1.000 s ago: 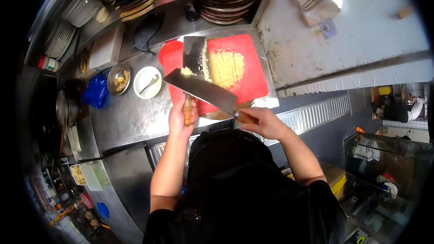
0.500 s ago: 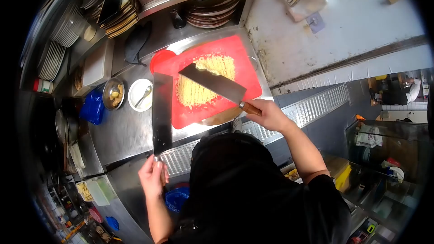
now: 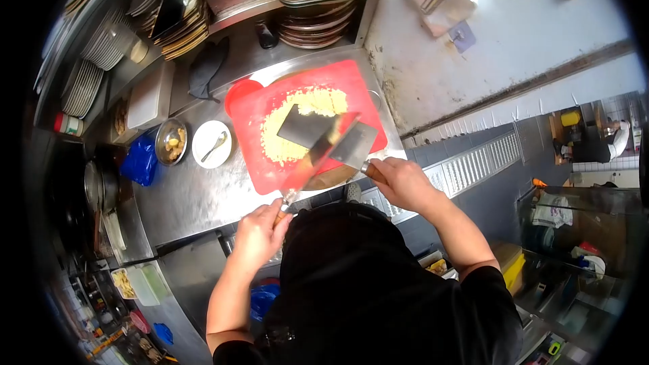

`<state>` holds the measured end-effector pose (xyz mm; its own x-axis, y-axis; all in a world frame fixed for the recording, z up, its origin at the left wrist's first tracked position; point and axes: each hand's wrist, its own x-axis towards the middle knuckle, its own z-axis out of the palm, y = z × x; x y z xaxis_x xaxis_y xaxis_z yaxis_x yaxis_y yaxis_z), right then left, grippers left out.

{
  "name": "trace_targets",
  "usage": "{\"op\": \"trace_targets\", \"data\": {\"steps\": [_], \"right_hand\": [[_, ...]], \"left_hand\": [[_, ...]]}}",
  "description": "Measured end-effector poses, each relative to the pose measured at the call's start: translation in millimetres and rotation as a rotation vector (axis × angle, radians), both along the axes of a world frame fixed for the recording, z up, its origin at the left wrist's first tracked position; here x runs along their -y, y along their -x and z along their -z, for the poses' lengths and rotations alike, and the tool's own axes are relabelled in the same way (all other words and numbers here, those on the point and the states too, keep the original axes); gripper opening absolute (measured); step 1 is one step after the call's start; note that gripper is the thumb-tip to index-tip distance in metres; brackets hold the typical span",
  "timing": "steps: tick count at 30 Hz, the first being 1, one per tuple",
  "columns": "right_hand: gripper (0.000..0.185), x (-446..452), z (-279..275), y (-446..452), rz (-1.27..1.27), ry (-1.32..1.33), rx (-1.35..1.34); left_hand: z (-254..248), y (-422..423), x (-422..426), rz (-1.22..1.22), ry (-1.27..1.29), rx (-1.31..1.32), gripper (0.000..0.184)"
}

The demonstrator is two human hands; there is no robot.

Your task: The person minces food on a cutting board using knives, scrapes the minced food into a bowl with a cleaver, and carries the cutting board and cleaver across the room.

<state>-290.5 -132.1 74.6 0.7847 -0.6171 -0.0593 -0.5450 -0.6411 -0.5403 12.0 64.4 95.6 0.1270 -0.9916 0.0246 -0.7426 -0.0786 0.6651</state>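
Chopped pale-yellow food (image 3: 278, 136), perhaps minced garlic, lies spread over a red cutting board (image 3: 260, 174). My right hand (image 3: 408, 184) grips the wooden handle of a cleaver (image 3: 356, 144), whose wide blade lies flat over the food. Closed round a second handle, my left hand (image 3: 259, 235) holds another cleaver (image 3: 313, 157). That blade is smeared by motion and crosses over the first one; whether the two touch I cannot tell. Part of the food is hidden under the blades.
Left of the board stand a white bowl (image 3: 204, 154) with a spoon (image 3: 215, 145), a metal bowl (image 3: 164, 142) of chunky food and a blue bag (image 3: 139, 162). Stacked plates (image 3: 318, 27) fill the shelf behind. Farther right, another person (image 3: 595, 142) is partly visible.
My left hand and its cleaver have swung rightward, from beside the board to across the other blade. The right-hand cleaver has shifted slightly right and down.
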Motion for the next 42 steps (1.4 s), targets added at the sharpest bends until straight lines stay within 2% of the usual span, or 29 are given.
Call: {"op": "trace_targets", "data": {"steps": [7, 11, 14, 15, 16, 18, 19, 20, 22, 23, 26, 29, 35, 41, 42], "right_hand": [[0.047, -20, -9, 62, 0.021, 0.096, 0.038], [0.046, -26, -25, 92, 0.130, 0.030, 0.053], [0.046, -26, -26, 104, 0.222, -0.065, 0.141], [0.046, -26, -25, 104, 0.245, -0.094, 0.192], [0.045, -26, -29, 100, 0.278, -0.149, 0.230], [0.045, -22, -27, 96, 0.328, -0.292, 0.393], [0.048, -21, -29, 95, 0.409, -0.590, 0.416], [0.051, -15, -29, 89, 0.386, -0.718, 0.569], [0.059, -7, -38, 63, 0.325, -0.989, 0.860], [0.065, -2, -49, 48, 0.275, -1.024, 0.888], [0.062, 24, -82, 2, 0.039, -1.356, 1.110], [0.059, 47, -88, -40, 0.143, -1.498, 1.235], [0.047, 113, -112, -133, -0.004, -1.651, 1.308], [0.036, 181, -143, -232, -0.131, -1.736, 1.297], [0.034, 193, -148, -250, -0.092, -1.678, 1.296]], "left_hand": [[14, -19, 21, -0.106, -0.011, 0.044, 0.030], [6, -13, 15, -0.243, -0.093, -0.119, 0.028], [36, -14, 1, -0.374, -0.151, -0.350, 0.030], [21, -10, 7, -0.437, -0.286, -0.428, 0.032], [35, -14, 2, -0.382, -0.185, -0.314, 0.030], [45, -12, -2, -0.391, -0.119, -0.410, 0.030], [39, -9, -5, -0.432, -0.148, -0.510, 0.029], [40, -11, -4, -0.437, -0.171, -0.567, 0.029], [45, -15, -3, -0.464, -0.215, -0.666, 0.030], [51, -16, -5, -0.492, -0.200, -0.744, 0.030], [60, -18, -13, -0.547, -0.177, -0.956, 0.032], [58, -20, -18, -0.573, -0.170, -1.099, 0.032], [82, -22, -31, -0.592, -0.114, -1.257, 0.028], [71, -28, -40, -0.638, -0.110, -1.224, 0.027], [70, -29, -40, -0.651, -0.095, -1.231, 0.028]]}}
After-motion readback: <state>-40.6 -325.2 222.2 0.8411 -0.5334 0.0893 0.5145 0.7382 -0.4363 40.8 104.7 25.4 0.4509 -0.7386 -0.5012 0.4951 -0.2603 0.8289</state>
